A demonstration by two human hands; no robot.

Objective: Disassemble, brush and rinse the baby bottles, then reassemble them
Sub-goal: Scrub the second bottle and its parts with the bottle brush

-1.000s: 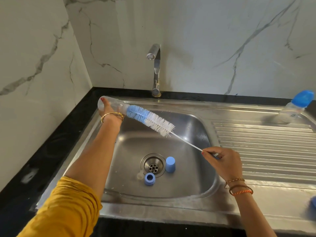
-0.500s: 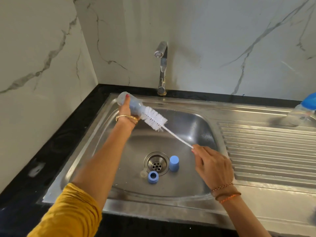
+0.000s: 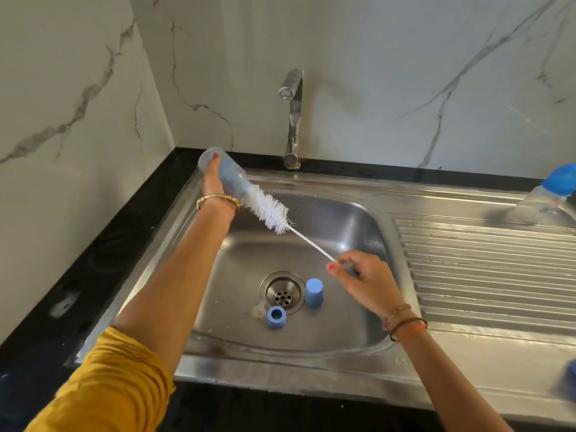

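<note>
Midway: left hand (image 3: 215,182) grips open bottle (image 3: 223,174) upper left, right hand (image 3: 363,277) pinches brush (image 3: 268,210) handle, bristles partly inside. Cap (image 3: 313,292), ring (image 3: 276,316), teat (image 3: 258,308) wait in sink (image 3: 358,219); second bottle (image 3: 542,201) untouched; rinsing, reassembly left.

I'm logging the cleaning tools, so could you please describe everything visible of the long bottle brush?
The long white-bristled bottle brush has a thin white wire-like stem running down-right to a handle end pinched in the right hand. Its tip is pushed inside the clear plastic baby bottle, where it shows bluish; white bristles stick out of the mouth. It slants above the steel sink basin, which it does not touch. The left hand grips the bottle.
</note>
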